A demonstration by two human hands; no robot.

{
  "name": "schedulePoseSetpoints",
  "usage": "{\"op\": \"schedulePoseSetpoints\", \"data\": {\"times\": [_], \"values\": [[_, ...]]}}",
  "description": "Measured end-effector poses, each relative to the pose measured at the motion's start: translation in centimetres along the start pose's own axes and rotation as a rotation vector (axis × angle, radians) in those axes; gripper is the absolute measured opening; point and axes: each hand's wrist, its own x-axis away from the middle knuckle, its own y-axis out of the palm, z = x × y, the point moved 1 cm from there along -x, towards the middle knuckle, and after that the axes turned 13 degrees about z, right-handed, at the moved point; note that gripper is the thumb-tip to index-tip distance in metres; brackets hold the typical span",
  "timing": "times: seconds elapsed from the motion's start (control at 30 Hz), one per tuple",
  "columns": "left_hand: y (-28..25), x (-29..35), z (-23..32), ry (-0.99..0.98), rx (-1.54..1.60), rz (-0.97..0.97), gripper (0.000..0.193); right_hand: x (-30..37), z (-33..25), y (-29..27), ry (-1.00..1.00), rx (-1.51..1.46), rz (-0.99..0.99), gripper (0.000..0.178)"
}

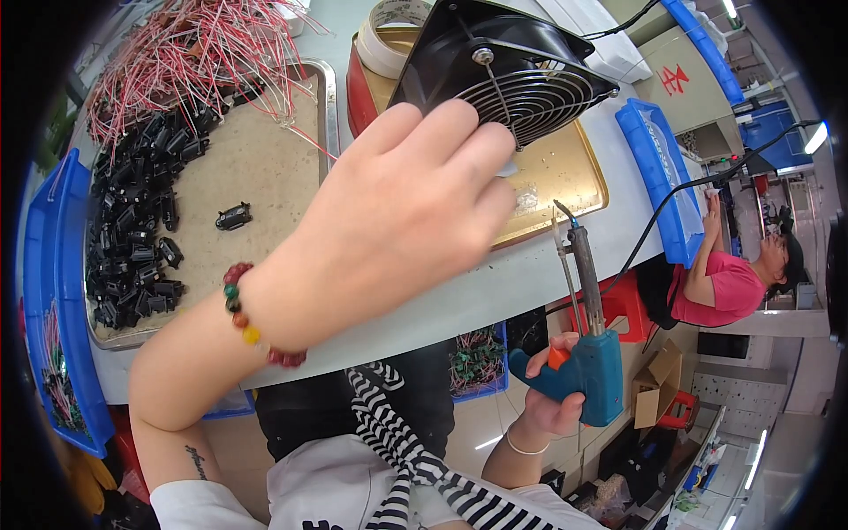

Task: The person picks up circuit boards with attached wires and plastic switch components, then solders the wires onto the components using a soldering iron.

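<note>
My left hand (415,194), with a beaded bracelet on the wrist, is raised over the table in front of a black fan (495,62) with a wire guard. Its fingers are curled closed, knuckles up, hiding what they grip. A small pale bluish bit (508,168) shows beside the fingers. Low on the right, my right hand (552,402) grips a teal soldering gun (601,375) by its handle, near an orange trigger. The gun points upward, its tip and a thin guide tube beside a gold tray (583,168) under the fan.
At left, a metal-rimmed tray (331,97) holds black plastic parts (132,230), one lying apart, and a heap of red and white wires (203,53). A tape roll (380,40) stands beside the fan. Blue bins (658,181) flank the table. A person in pink (720,287) works at right.
</note>
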Motion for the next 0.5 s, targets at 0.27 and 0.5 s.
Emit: {"op": "schedulePoseSetpoints", "data": {"times": [0.27,0.5], "values": [[-3.1,-0.5,-0.3,-0.496,0.219,-0.416,0.032,-0.3,-0.1,-0.4,0.0,-0.008,0.015,0.066],[-2.0,-0.5,1.0,-0.358,0.2,-0.29,0.02,0.3,-0.2,-0.4,0.007,-0.037,0.052,0.065]]}}
